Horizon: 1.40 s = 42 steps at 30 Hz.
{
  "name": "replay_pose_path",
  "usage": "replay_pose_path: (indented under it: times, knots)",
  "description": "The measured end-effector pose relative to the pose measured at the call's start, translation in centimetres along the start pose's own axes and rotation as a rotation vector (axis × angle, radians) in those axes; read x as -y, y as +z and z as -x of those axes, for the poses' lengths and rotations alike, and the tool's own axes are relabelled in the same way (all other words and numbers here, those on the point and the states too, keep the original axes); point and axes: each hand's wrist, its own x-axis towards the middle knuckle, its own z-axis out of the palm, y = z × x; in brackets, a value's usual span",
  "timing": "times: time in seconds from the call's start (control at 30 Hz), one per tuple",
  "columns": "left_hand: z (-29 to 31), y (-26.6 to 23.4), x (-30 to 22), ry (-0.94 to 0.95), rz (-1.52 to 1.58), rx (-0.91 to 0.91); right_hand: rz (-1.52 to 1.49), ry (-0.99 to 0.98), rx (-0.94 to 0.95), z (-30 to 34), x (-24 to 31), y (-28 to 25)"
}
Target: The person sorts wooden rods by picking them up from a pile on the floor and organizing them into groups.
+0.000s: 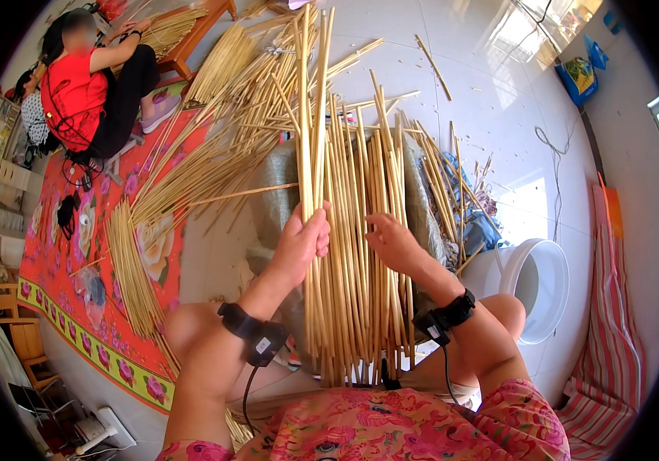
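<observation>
Long straw-coloured stalks [345, 292] lie side by side across my lap, over a grey-green sheet [276, 173]. My left hand [304, 242] is wrapped round a small bundle of stalks [312, 115], whose upper ends rise well above the others. To its right, my right hand [395, 242] hovers over or rests on the laid stalks, its fingers loosely bent and pointing left. Nothing shows between those fingers. Whether the fingertips touch the stalks beneath is hard to see. Each wrist carries a black strap with a small box and a cable.
Loose stalks [222, 165] spread over the floor and a red floral mat [53, 253] on the left. A white bucket [541, 292] lies on its side at my right, near a blue bag [483, 223]. Far left, a person in red [76, 100] sits by a wooden table [195, 38] holding stalks.
</observation>
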Motion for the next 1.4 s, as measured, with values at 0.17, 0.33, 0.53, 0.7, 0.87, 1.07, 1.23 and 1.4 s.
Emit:
replay_pose_path:
  times: [0.17,0.33,0.53,0.7,0.87,1.07,1.23,1.4]
  knots:
    - [0.3,0.2,-0.3,-0.044,-0.017,-0.014,0.119,0.042,0.184,0.1,-0.8,2.0]
    - [0.1,-0.5,-0.2,-0.011,-0.003,-0.032,0.045,0.014,0.160,-0.1,-1.3,2.4]
    - [-0.2,-1.3,0.0,-0.021,-0.018,-0.127,-0.161,0.128,0.193,-0.4,-1.8,2.2]
    - [-0.3,-1.3,0.4,-0.070,-0.087,-0.160,-0.255,0.245,0.209,-0.1,-1.5,2.7]
    - [-0.6,-1.4,0.5,-0.081,-0.093,-0.143,-0.176,0.156,0.086,-0.4,-1.1,1.9]
    - [-0.4,-0.5,0.4,-0.118,-0.024,-0.040,-0.386,0.013,-0.221,-0.7,1.8,-0.9]
    - [-0.2,0.8,1.7,-0.157,0.091,0.128,-0.925,-0.046,-0.213,-0.4,3.5,-2.4]
    - [0.3,1.5,3.5,-0.170,0.042,0.305,-1.077,-0.060,-0.265,-0.5,4.0,-3.0]
